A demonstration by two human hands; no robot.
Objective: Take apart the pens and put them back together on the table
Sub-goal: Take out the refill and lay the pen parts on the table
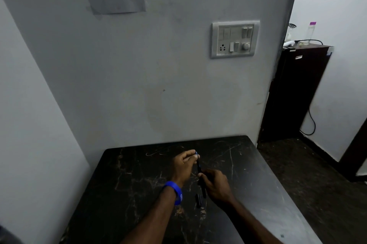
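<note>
A thin dark pen (199,168) with a blue end is held above the black marble table (139,180). My left hand (183,166), with a blue wristband, pinches the pen's blue far end between its fingertips. My right hand (215,186) grips the pen's near part around the dark barrel. A short black pen part (198,200), likely a cap, lies on the table just below and between my wrists. The dim light and my fingers hide whether the pen is in one piece or partly pulled apart.
The table stands against a grey wall, with a second wall close on the left. A switch panel (235,38) hangs on the wall above. To the right, past the table's edge, stands a dark cabinet (296,92) with a cable and a bottle.
</note>
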